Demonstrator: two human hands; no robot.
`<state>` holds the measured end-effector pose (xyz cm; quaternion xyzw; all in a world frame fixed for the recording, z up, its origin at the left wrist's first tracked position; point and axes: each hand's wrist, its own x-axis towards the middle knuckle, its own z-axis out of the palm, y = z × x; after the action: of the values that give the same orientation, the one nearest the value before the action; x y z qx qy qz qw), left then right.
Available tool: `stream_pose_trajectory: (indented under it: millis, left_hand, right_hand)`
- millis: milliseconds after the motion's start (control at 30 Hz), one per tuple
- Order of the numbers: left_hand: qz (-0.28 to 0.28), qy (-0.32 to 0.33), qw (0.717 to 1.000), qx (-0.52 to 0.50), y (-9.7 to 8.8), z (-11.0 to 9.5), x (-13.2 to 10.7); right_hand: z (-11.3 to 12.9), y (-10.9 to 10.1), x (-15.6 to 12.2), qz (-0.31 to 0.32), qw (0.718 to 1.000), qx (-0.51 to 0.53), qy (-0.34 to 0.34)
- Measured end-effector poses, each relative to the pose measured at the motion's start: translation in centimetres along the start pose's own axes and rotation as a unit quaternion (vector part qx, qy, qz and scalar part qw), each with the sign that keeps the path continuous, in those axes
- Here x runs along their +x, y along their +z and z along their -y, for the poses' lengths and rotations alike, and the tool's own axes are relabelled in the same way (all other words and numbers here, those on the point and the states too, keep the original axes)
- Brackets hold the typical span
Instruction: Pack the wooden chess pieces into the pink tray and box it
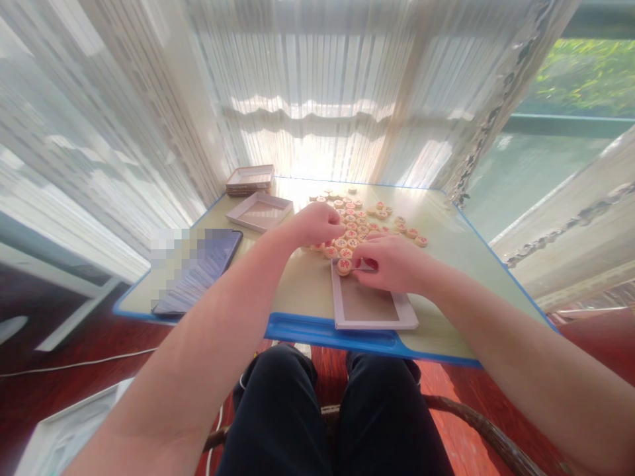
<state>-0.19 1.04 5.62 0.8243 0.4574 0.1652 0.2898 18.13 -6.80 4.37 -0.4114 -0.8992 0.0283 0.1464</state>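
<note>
Round wooden Chinese chess pieces [351, 225] with red or dark characters lie in a loose cluster on the table. My left hand [319, 223] is curled closed at the cluster's left side, and its fingertips are hidden among the pieces. At the near edge of the cluster, my right hand [389, 261] has its thumb and fingers bent in against a red-marked Chinese chess piece [344, 266]. That piece is over the far left corner of a shallow open box [338, 304], and my right hand hangs above the box's far side.
Another shallow box part [238, 219] lies left of the pieces, with stacked boxes [249, 180] behind it. A dark tablet-like device [208, 271], partly pixelated, rests on the left. The table's blue rim [317, 328] runs above my knees. Sheer curtains [307, 86] hang behind.
</note>
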Motion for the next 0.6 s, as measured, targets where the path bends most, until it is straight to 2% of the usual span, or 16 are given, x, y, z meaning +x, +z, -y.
stream_pose_trajectory:
  millis: [133,600]
  left_hand:
    - [0.010,0.001,1.000,0.000,0.25,0.17,0.12]
    - [0.011,0.011,0.999,0.034,0.35,0.42,0.32]
  right_hand:
    - [-0.24,0.11,0.03,0.031,0.999,-0.019,0.014]
    - [-0.02,0.81,0.25,0.024,0.999,-0.029,0.036]
